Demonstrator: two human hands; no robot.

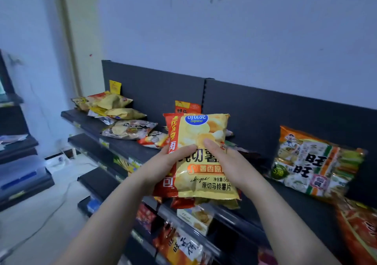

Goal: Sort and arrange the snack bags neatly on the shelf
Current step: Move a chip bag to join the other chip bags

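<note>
A yellow potato chip bag (204, 134) is held upright above the dark top shelf (130, 146), stacked in front of a red bag (172, 134). My left hand (165, 166) grips the stack from the left with its thumb across the yellow bag's front. My right hand (226, 160) grips the bag from the right, thumb on its front too. More red and green bags (183, 202) show under the stack's lower edge. A large rice cracker bag (318, 164) leans against the shelf's back panel at the right. Several yellow and clear snack bags (114, 109) lie in a loose pile at the shelf's left end.
An orange bag (187, 107) stands behind the held stack against the back panel (265, 109). Lower shelves (95, 178) hold boxes and red bags (179, 246). Another red bag (359, 230) sits at the far right. A second rack (18, 146) stands left; a cable (61, 203) crosses the floor.
</note>
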